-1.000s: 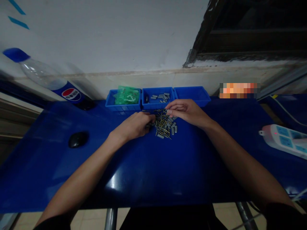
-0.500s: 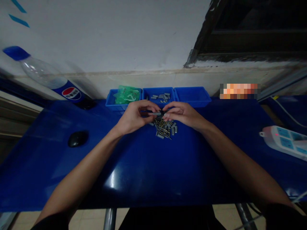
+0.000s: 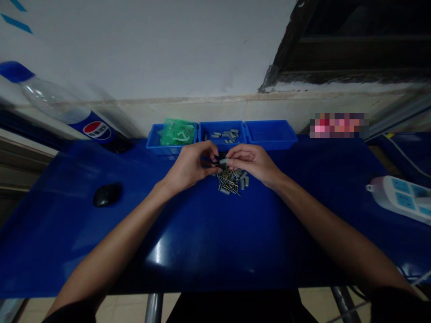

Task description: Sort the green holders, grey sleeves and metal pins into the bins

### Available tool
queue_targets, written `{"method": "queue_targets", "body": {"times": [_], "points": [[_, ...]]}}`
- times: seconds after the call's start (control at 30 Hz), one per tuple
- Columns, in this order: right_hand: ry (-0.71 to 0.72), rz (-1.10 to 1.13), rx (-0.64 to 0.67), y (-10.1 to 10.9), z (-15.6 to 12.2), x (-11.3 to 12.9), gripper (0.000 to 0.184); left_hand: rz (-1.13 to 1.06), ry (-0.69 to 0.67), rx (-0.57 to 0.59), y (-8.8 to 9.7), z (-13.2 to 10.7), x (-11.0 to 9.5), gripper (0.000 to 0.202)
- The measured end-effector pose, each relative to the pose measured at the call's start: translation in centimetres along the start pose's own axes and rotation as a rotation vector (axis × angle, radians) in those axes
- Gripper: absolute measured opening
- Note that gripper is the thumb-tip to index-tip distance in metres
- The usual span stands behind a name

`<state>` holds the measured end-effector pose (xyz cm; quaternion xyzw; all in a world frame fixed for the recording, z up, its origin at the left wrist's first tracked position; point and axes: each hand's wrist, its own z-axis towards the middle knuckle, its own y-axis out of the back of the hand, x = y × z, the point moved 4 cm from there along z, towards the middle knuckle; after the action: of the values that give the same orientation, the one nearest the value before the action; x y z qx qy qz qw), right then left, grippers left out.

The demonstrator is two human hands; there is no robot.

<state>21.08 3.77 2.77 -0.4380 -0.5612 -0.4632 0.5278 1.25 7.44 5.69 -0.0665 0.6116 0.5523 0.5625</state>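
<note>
My left hand (image 3: 191,165) and my right hand (image 3: 251,162) meet fingertip to fingertip just above a small heap of grey sleeves and thin gold pins (image 3: 231,180) on the blue table (image 3: 188,233). Between the two pinches sits a small grey sleeve with a dark part (image 3: 221,161); both hands are closed on it. Behind the hands stand three blue bins: the left bin (image 3: 153,144) holds green bags, the middle bin (image 3: 222,134) holds several grey sleeves, the right bin (image 3: 271,133) shows nothing inside.
A Pepsi bottle (image 3: 67,114) lies at the back left against the wall. A black mouse (image 3: 107,194) rests on the table's left side. A white power strip (image 3: 400,199) lies at the right edge. The table's front edge runs along the bottom.
My left hand rose from the heap and came to meet my right hand; both now pinch the small part together, a little closer than half a second ago.
</note>
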Motion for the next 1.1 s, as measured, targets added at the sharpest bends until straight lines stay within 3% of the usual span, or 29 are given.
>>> {"method": "queue_targets", "body": {"times": [0.17,0.27,0.53,0.83,1.1], "points": [[0.088,0.046,-0.198,1.4,0.4,0.7,0.027,0.325,-0.093,0.223,-0.1,-0.1,0.6,0.019],[0.119,0.073,-0.233,2.0,0.6,0.9,0.038,0.399,-0.129,0.330,-0.8,-0.3,0.9,0.019],[0.065,0.003,-0.215,2.3,0.5,1.1,0.027,0.468,-0.147,0.376,-1.6,-0.6,0.4,0.021],[0.056,-0.014,-0.201,2.3,0.5,1.1,0.026,0.375,-0.257,0.206,-0.5,-0.3,-0.7,0.036],[0.028,-0.060,-0.160,2.1,0.4,1.1,0.032,-0.030,-0.069,-0.061,0.9,0.1,-1.3,0.014]]}}
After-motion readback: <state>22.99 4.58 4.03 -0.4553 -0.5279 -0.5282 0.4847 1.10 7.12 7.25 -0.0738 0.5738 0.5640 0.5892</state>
